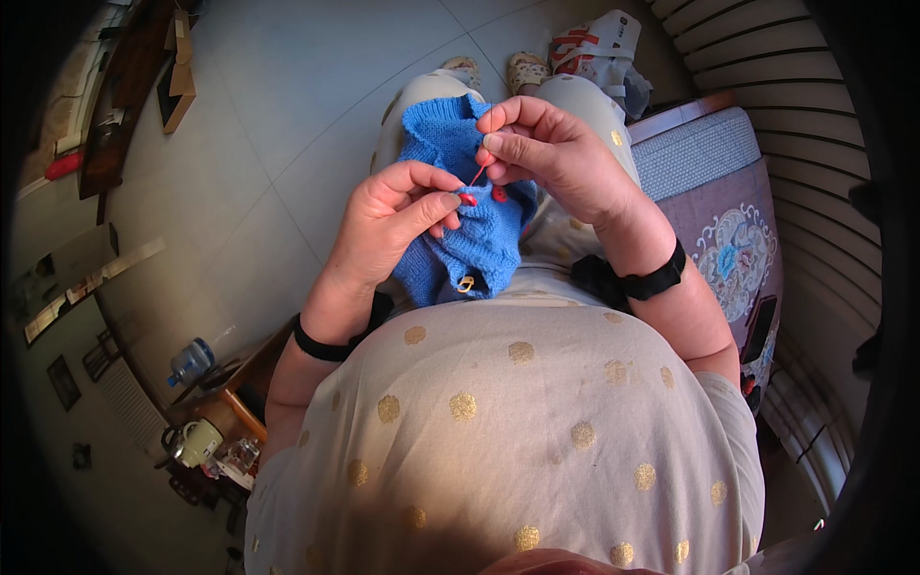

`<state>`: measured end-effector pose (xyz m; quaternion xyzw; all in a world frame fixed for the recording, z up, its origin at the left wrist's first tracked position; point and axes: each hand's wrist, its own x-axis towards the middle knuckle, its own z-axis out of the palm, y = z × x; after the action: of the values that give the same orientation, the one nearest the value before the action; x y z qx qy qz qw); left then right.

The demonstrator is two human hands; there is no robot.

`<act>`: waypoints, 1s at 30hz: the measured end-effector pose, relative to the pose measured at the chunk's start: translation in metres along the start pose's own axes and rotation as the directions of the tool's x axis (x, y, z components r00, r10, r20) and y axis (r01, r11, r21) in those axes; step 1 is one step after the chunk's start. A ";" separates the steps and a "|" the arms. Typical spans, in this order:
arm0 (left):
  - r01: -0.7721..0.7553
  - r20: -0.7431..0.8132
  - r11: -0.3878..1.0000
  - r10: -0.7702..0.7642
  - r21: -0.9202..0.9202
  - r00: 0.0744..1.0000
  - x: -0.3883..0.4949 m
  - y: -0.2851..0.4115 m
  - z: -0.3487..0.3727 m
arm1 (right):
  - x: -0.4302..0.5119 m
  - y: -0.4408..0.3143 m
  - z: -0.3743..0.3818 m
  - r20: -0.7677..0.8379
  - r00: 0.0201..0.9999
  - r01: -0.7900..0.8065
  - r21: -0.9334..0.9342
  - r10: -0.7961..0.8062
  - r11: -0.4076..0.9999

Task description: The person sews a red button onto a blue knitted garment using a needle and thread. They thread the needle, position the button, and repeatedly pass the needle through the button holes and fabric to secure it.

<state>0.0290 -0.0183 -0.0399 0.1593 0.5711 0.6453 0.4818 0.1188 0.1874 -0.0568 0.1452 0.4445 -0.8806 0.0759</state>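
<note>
A blue knitted garment [478, 248] lies across my lap. My left hand [406, 208] pinches its edge together with a red button [468, 200] between thumb and fingertips. Just to the right, a second red button [499, 193] sits on the knit. From the pinched button a red thread [480, 171] runs up to my right hand [535, 147], whose thumb and forefinger are closed on it; a thin needle seems to rise above those fingertips, too fine to be sure. A yellow stitch marker [466, 284] hangs at the garment's near edge.
At my right is a padded seat [708, 208] with an embroidered cover and a dark phone [759, 329] on it. Bags [600, 54] stand on the floor beyond my slippered feet. A cardboard box [177, 90] lies far left; a kettle [200, 442] stands on wooden furniture at lower left.
</note>
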 end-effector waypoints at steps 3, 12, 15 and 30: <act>-0.011 0.017 1.000 0.011 0.000 1.000 0.000 0.000 -0.001 | 0.001 0.001 -0.001 0.011 1.000 -0.005 0.033 0.005 0.999; -0.007 -0.004 0.997 0.007 -0.078 1.000 0.000 -0.004 -0.006 | -0.001 0.001 0.001 0.005 0.999 -0.033 -0.032 0.034 0.999; -0.009 -0.004 0.996 0.008 -0.091 1.000 0.000 -0.004 -0.006 | -0.001 0.002 0.001 0.005 1.000 -0.019 -0.055 0.019 0.998; 0.000 0.004 0.990 0.001 -0.138 1.000 0.001 -0.005 -0.007 | -0.001 0.004 -0.002 0.082 0.994 0.085 -0.123 -0.075 0.989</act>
<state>0.0253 -0.0220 -0.0465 0.1271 0.5240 0.6831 0.4926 0.1211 0.1870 -0.0606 0.0881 0.5018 -0.8579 0.0668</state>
